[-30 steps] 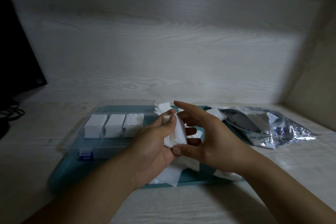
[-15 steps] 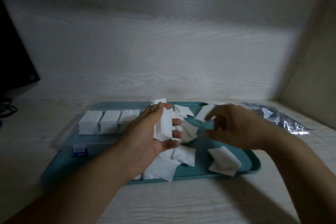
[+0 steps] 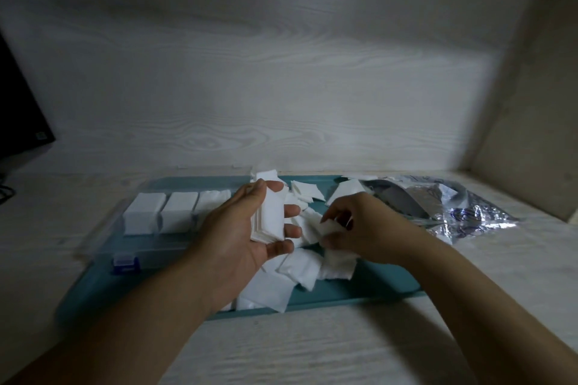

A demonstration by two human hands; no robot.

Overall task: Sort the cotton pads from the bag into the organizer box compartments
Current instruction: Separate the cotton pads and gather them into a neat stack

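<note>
Stack of pads (image 3: 270, 217): upright in the left hand (image 3: 240, 234), fingers curled round it, above the tray.
Right hand (image 3: 359, 228): knuckles up, fingers seemingly pinching one loose pad (image 3: 328, 225).
Organizer box (image 3: 147, 247): three compartments hold white pads.
Teal tray (image 3: 359, 289): scattered pads.
Bag (image 3: 453, 206): right, on counter, blurred.

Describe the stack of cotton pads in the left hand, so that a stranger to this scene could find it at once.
Start at the teal tray on the pale wooden table. Above its middle, the left hand grips a neat stack of cotton pads, standing on edge. Unlike the loose pads scattered flat below, it is squared up and off the tray.
</note>
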